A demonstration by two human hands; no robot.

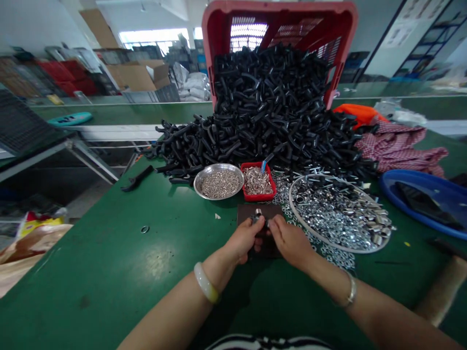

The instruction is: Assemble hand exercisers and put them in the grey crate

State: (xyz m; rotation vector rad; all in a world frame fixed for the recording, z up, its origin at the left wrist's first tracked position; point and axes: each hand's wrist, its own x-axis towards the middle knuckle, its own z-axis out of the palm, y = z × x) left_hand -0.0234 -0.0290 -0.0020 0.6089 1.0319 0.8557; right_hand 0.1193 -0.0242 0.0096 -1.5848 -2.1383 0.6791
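My left hand [241, 239] is closed on a small dark part with a shiny metal sleeve [259, 212] standing up at its top. Close beside it, my right hand [294, 241] pinches at the same part's right side; whatever its fingertips hold is too small to make out. Both hands are over a dark square plate [245, 211] on the green table. Beyond them stand a steel bowl [197, 188] of tiny metal pieces and a red tray [258, 197] of small pins or rivets. To the right lies a round tray [291, 199] with nuts, bolts and sleeves.
A large heap of black handle-like parts [270, 112] spills from a tipped red crate [207, 43]. Loose washers [337, 257] lie beside the round tray. At right are a blue tray [388, 182], a checked cloth [401, 146] and a hammer [443, 287]. One ring [145, 229] lies left.
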